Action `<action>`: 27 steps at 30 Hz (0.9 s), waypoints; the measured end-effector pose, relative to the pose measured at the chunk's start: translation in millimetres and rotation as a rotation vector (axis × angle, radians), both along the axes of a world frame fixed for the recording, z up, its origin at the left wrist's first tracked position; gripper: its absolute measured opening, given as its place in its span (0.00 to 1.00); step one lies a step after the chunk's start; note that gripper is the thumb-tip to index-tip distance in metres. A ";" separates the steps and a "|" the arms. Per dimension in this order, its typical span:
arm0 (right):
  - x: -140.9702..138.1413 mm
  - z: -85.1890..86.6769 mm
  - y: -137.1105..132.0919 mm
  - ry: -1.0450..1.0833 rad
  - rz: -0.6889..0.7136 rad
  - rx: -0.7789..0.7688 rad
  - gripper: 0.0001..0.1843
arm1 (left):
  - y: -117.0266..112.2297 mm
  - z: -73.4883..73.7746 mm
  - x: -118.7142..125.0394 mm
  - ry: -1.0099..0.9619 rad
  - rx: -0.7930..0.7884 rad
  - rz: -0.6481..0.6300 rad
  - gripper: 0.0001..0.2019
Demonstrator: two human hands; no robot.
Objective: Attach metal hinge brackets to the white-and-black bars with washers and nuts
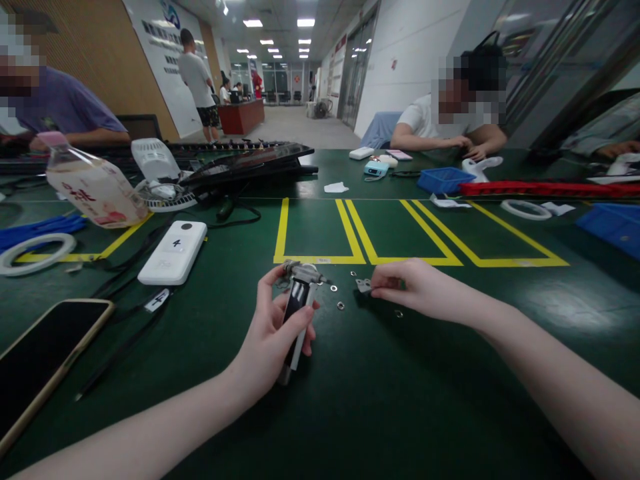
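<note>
My left hand [287,320] is wrapped round a black-and-silver metal device [299,297], held tilted above the green table. A grey metal head with a thin shaft pointing right tops the device; its exact kind I cannot make out. To the right, my right hand [407,288] pinches a small metal plate with holes [363,286] between thumb and fingers, low over the table. Between and beside the hands lie several small metal rings, among them one ring [341,306] near the device and another ring [399,313] below my right hand.
Yellow tape outlines [320,260] mark the table ahead. On the left are a phone [45,360], a white power bank [173,253] with cables, a tape roll [37,255] and a bottle [95,183]. Blue trays [445,179] stand on the right. Other people sit across the table.
</note>
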State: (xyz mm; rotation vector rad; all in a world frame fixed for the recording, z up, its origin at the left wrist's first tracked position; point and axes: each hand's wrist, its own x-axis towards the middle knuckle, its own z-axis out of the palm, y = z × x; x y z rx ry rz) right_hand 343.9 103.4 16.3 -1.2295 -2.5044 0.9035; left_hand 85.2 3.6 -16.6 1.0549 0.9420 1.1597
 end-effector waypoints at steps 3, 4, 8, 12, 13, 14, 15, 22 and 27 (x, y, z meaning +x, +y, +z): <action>-13.2 8.8 -9.4 0.190 -0.134 -0.020 0.12 | -7.7 6.7 5.9 0.029 -0.006 -0.013 0.34; -19.0 9.9 -13.4 0.300 -0.182 -0.033 0.12 | -8.6 7.7 6.7 0.038 0.003 -0.013 0.34; -42.3 5.0 -28.7 0.758 -0.332 -0.323 0.13 | -7.7 5.9 6.6 0.068 0.033 0.000 0.34; -53.0 -3.3 -36.4 0.891 -0.392 -0.664 0.17 | -7.4 2.7 6.0 0.108 0.079 0.046 0.36; -53.5 -4.7 -37.3 0.892 -0.396 -0.663 0.17 | -7.7 2.5 5.9 0.115 0.093 0.052 0.37; -53.6 -5.7 -38.0 0.893 -0.396 -0.638 0.17 | -7.9 2.7 5.9 0.119 0.106 0.056 0.37; -53.5 -6.2 -38.8 0.895 -0.391 -0.600 0.17 | -8.0 3.0 5.8 0.120 0.117 0.058 0.37; -56.7 6.7 -55.1 0.846 -0.274 -0.158 0.06 | -5.3 4.5 5.0 0.123 0.102 0.062 0.37; -59.9 15.2 -68.8 0.751 -0.246 0.114 0.04 | -4.9 1.2 5.0 0.085 0.051 -0.024 0.37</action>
